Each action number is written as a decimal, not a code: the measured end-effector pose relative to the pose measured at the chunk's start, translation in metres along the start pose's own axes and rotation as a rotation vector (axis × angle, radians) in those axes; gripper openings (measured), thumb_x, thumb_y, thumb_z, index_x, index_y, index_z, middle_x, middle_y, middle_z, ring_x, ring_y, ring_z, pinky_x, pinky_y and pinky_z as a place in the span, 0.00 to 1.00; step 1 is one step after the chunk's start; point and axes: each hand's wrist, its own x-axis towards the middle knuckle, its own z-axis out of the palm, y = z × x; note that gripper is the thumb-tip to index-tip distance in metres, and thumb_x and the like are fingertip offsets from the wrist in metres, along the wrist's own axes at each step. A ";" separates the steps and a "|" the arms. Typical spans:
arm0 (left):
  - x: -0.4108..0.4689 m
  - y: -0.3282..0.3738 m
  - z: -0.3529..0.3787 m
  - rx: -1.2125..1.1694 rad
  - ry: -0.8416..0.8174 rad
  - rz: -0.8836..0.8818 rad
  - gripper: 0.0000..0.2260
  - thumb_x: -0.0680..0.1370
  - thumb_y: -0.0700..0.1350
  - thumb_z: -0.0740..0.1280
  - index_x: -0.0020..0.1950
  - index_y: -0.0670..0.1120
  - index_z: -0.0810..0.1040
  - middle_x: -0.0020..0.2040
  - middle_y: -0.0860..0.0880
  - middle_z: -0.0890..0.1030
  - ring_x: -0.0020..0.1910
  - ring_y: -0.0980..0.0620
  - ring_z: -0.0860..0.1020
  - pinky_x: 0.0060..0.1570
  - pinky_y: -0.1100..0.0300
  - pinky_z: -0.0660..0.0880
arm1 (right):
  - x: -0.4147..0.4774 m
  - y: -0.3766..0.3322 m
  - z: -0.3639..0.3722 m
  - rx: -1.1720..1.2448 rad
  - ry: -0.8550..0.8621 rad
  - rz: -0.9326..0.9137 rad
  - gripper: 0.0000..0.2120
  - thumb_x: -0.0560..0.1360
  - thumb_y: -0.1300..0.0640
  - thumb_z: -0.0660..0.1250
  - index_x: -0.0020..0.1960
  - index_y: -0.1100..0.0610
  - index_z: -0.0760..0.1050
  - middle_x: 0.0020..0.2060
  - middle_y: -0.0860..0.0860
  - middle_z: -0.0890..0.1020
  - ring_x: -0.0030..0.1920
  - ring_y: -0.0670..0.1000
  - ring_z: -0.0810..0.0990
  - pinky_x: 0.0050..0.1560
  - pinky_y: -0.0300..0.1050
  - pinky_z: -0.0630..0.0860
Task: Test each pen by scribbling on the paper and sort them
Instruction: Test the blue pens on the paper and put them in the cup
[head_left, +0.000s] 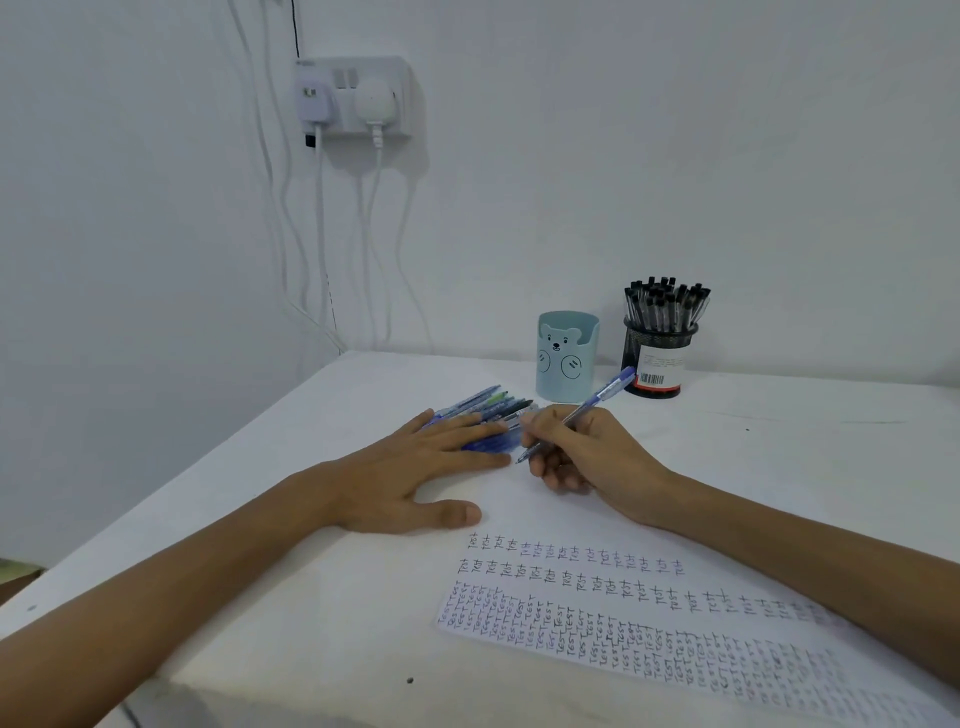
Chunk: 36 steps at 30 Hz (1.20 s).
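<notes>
My right hand (582, 449) grips a blue pen (602, 395) in a writing hold, its tip down near the upper part of the paper (363, 597). My left hand (415, 475) lies flat with straight fingers, its fingertips resting on a pile of several blue and green pens (488, 405) lying on the table. The paper carries rows of handwritten marks and a strip covered with the word TEST (623, 639) along its lower right.
A pale blue bear-print cup (567, 358) stands behind the hands. To its right a black mesh holder (657, 358) is packed with several black-capped pens. A wall socket with plugs and hanging white cables (353, 98) is at the back left. The table's left edge (156, 499) runs diagonally.
</notes>
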 end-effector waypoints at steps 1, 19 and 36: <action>0.001 -0.002 0.001 0.000 0.007 -0.015 0.31 0.82 0.67 0.58 0.83 0.59 0.58 0.84 0.63 0.48 0.82 0.63 0.43 0.81 0.40 0.44 | 0.000 0.001 0.000 -0.033 -0.005 0.006 0.15 0.83 0.52 0.64 0.48 0.64 0.78 0.33 0.56 0.81 0.27 0.50 0.74 0.24 0.39 0.63; 0.002 -0.004 0.002 -0.022 -0.098 -0.061 0.44 0.71 0.78 0.60 0.83 0.65 0.51 0.83 0.64 0.42 0.80 0.65 0.34 0.80 0.42 0.34 | 0.000 -0.004 -0.003 -0.210 0.030 -0.028 0.07 0.79 0.60 0.66 0.49 0.66 0.77 0.34 0.57 0.83 0.32 0.55 0.80 0.33 0.47 0.75; 0.004 -0.001 0.002 -0.008 -0.069 -0.005 0.43 0.72 0.79 0.58 0.83 0.65 0.50 0.83 0.64 0.45 0.82 0.61 0.39 0.81 0.42 0.43 | -0.006 -0.005 0.026 -0.178 -0.175 -0.107 0.10 0.76 0.67 0.69 0.38 0.57 0.77 0.30 0.58 0.81 0.25 0.49 0.70 0.28 0.40 0.68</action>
